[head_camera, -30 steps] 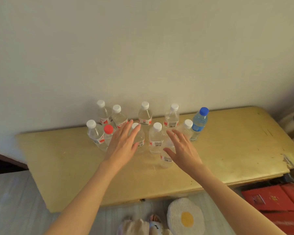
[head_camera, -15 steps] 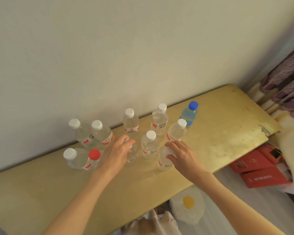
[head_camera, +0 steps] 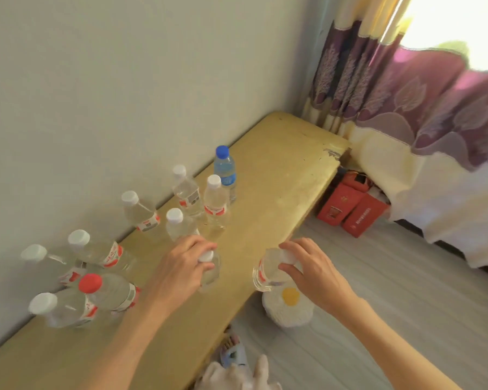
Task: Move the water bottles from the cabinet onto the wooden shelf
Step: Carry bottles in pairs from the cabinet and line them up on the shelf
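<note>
Several clear water bottles stand on a yellow cabinet top point(head_camera: 282, 170) against the wall. Most have white caps; one has a red cap point(head_camera: 90, 283) and one a blue cap point(head_camera: 222, 152). My left hand point(head_camera: 181, 266) is closed over the cap and neck of a white-capped bottle point(head_camera: 210, 273) that is over the cabinet top. My right hand point(head_camera: 310, 268) grips another white-capped bottle point(head_camera: 265, 273) by its cap, held just past the cabinet's front edge, above the floor. No wooden shelf shows in this view.
Red boxes point(head_camera: 350, 209) sit on the floor at the cabinet's right end. A round egg-shaped cushion point(head_camera: 289, 311) lies on the floor below my right hand. A bed with a cream cover point(head_camera: 434, 209) and purple curtains point(head_camera: 378, 66) fill the right side.
Both hands reached into the group and closed on a bottle each. The right hand has drawn its bottle off past the front edge. The view has swung right, showing bed and curtains.
</note>
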`<state>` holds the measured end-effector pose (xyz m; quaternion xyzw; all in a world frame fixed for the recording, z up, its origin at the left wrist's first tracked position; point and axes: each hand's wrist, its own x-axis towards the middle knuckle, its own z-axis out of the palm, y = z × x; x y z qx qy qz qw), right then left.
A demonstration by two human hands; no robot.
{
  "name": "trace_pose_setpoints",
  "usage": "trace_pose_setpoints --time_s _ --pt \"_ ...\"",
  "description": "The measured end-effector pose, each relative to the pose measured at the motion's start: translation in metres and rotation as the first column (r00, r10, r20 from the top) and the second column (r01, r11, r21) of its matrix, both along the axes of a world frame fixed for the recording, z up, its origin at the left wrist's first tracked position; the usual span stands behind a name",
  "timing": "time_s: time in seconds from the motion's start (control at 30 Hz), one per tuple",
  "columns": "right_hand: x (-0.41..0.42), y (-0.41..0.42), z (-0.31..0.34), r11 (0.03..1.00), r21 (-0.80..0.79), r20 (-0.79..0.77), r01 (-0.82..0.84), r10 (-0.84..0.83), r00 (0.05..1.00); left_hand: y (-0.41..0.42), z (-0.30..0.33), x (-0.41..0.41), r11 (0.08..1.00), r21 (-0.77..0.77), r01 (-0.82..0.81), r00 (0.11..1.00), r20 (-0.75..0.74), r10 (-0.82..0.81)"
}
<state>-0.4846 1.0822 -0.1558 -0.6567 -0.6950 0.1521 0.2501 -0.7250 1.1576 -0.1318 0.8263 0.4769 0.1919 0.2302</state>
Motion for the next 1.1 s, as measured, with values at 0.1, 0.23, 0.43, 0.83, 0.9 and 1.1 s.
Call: trace_pose_setpoints --time_s 0.1,0.23,0.43,0.83,0.9,1.1 --pt "0.035 -0.059 0.004 0.993 -0.027 0.004 0.114 -0.114 0.994 -0.022 0.003 0.043 0.99 -0.008 0.142 0.99 -0.022 -0.142" --pt "0.086 -0.148 0.007 0.963 0.008 0.034 0.271 -0.271 0.962 -0.073 0.011 0.114 0.955 0.034 0.294 0.956 -0.011 -0.294" --pt "0.161 -0.304 0.019 0.833 0.052 0.007 0.551 -0.552 0.834 -0.178 0.017 0.228 0.833 0.034 0.552 0.833 0.035 -0.553" --pt "0.23 -0.598 0.041 0.205 0.068 0.025 0.976 -0.979 0.204 -0.426 0.03 0.472 0.236 0.003 0.972 0.236 0.032 -0.971" --pt "0.238 -0.638 0.043 0.077 0.051 0.008 0.996 -0.997 0.077 -0.47 0.032 0.51 0.121 0.024 0.992 0.12 0.04 -0.992" --pt "0.267 -0.742 0.033 -0.254 0.045 -0.011 0.966 -0.967 -0.254 -0.595 0.032 0.618 -0.149 0.028 0.988 -0.151 0.062 -0.987"
